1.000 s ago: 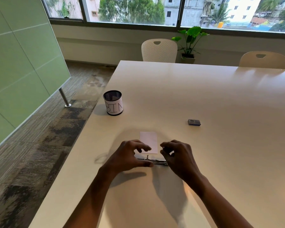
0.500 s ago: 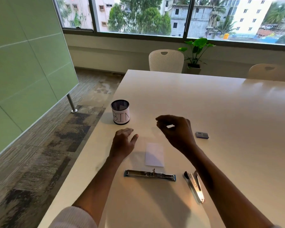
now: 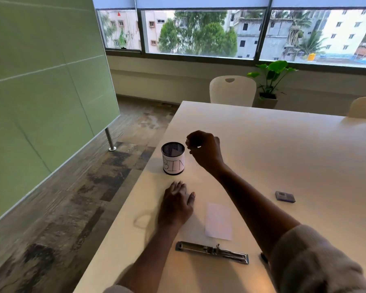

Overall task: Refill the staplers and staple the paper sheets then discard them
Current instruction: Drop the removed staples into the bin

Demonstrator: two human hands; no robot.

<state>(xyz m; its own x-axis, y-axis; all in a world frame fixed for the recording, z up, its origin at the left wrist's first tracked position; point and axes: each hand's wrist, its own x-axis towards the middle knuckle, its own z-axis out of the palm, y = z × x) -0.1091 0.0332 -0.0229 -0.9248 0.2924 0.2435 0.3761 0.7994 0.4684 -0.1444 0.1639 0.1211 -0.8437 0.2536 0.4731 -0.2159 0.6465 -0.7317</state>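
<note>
Right hand [image 3: 205, 152], fingers pinching a white scrap [image 3: 199, 147], hung at 3 o'clock of the bin [image 3: 173, 163]; left hand [image 3: 175, 206] lay flat; stapler [image 3: 211, 252] lay open, sheet [image 3: 218, 221] undiscarded.

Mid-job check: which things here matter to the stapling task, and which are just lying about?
Job: open stapler, paper sheet, bin, small dark box, white scrap pinched in right hand.
Lying about: white chair, potted plant, green panel.
</note>
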